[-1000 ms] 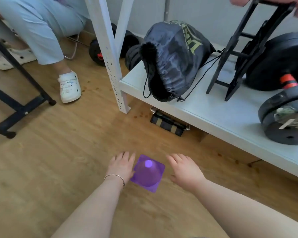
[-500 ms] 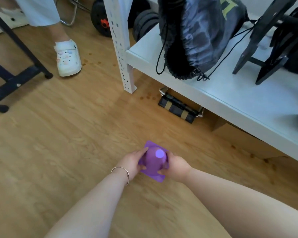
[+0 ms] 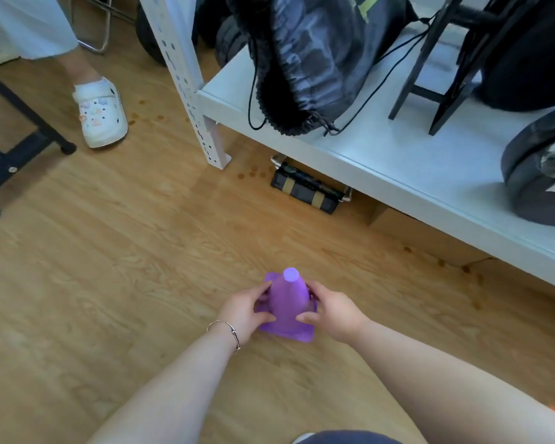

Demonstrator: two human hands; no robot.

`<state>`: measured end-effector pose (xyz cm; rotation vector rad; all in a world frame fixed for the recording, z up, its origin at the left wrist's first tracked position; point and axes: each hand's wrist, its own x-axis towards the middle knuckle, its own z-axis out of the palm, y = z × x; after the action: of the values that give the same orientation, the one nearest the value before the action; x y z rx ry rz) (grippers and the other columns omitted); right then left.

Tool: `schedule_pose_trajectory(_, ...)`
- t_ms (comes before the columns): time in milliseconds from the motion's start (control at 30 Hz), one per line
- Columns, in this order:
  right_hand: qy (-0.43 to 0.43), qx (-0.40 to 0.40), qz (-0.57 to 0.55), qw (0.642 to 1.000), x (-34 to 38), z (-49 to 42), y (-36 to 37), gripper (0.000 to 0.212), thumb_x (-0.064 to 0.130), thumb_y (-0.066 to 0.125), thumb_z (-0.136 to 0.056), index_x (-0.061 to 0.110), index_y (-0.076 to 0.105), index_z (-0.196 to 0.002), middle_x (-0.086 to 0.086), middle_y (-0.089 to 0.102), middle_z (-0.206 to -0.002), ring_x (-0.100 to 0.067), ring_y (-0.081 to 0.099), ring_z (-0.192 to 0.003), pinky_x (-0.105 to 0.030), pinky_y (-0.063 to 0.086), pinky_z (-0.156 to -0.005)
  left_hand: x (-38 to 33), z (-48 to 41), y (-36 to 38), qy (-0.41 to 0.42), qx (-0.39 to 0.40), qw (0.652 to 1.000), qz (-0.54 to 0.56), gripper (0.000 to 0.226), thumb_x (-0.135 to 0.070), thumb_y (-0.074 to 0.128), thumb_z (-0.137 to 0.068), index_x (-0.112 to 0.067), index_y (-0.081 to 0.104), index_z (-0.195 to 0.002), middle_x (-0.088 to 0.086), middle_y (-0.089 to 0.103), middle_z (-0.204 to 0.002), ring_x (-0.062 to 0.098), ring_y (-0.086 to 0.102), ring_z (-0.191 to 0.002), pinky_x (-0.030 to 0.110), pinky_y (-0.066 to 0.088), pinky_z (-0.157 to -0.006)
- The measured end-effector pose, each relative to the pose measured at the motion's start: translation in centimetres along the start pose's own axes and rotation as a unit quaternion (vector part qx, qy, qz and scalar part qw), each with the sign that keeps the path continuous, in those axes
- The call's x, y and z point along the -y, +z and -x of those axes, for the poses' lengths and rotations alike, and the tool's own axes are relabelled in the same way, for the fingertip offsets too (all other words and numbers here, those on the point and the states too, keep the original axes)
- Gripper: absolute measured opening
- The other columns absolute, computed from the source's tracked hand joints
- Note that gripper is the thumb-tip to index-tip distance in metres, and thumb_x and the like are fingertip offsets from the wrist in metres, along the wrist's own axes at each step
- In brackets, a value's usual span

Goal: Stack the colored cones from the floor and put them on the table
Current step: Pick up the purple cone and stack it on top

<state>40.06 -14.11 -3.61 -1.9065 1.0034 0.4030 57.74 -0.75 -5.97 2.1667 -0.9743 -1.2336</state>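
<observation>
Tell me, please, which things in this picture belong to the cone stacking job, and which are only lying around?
Belong to the job:
purple cone, gripped by the left hand and the right hand
white shelf, possibly the place to put it

Only lying around:
drawstring bag
weight plates
black stand
black and tan case
white clog

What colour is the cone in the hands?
Purple, with a paler flat top; the cone shows clearly in the head view.
</observation>
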Motion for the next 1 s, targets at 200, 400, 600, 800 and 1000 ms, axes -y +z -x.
schedule_pose_trajectory(200, 0.010, -0.010, -0.037, 0.999, -3.0, 4.9, -1.8, 0.078, 0.030, 0.076, -0.083, 0.021, 0.036, -0.149, -0.005, 0.062, -0.134, -0.016, 0.058, -0.124, -0.027, 0.045, -0.103, -5.6, 1.6, 2.3, 0.060, 0.041, 0.994, -0.081, 0.072, -0.014, 0.079, -0.070, -0.030, 0.051, -0.135, -0.007, 0.068, -0.115, 0.009, 0.065, -0.101, 0.023, 0.049, -0.092)
schedule_pose_trajectory(400, 0.018, -0.066, -0.081, 0.994, -7.1, 9.8, -2.2, 0.066, 0.030, 0.073, -0.084, 0.029, 0.043, -0.143, -0.001, 0.066, -0.122, -0.018, 0.062, -0.113, -0.028, 0.048, -0.093, -10.1, 3.8, 5.9, 0.095, 0.051, 0.987, -0.123, 0.066, -0.013, 0.076, -0.073, -0.031, 0.054, -0.132, -0.006, 0.068, -0.116, 0.010, 0.066, -0.098, 0.021, 0.047, -0.088)
schedule_pose_trajectory(600, 0.023, -0.090, -0.152, 0.984, -10.5, 13.9, -1.4, 0.063, 0.025, 0.073, -0.084, 0.029, 0.046, -0.141, 0.001, 0.066, -0.125, -0.017, 0.061, -0.116, -0.034, 0.049, -0.099, -12.6, 6.5, 9.5, 0.097, 0.076, 0.982, -0.147, 0.064, -0.013, 0.077, -0.073, -0.027, 0.055, -0.131, -0.004, 0.068, -0.117, 0.013, 0.067, -0.092, 0.022, 0.048, -0.087)
schedule_pose_trajectory(800, 0.034, -0.115, -0.223, 0.967, -15.1, 18.1, -1.4, 0.061, 0.022, 0.073, -0.083, 0.035, 0.049, -0.137, 0.005, 0.066, -0.119, -0.014, 0.062, -0.114, -0.044, 0.054, -0.095, -15.8, 8.2, 13.9, 0.124, 0.103, 0.971, -0.178, 0.064, -0.018, 0.077, -0.072, -0.032, 0.054, -0.130, -0.006, 0.067, -0.120, 0.013, 0.064, -0.107, 0.030, 0.050, -0.094)
schedule_pose_trajectory(1000, 0.030, -0.138, -0.235, 0.962, -18.7, 22.8, -4.2, 0.059, 0.026, 0.073, -0.082, 0.036, 0.050, -0.136, 0.006, 0.066, -0.118, -0.015, 0.063, -0.114, -0.045, 0.054, -0.095, -21.4, 10.2, 17.0, 0.167, 0.128, 0.946, -0.246, 0.061, -0.026, 0.075, -0.077, -0.030, 0.052, -0.133, -0.003, 0.065, -0.124, 0.017, 0.066, -0.097, 0.027, 0.049, -0.091)
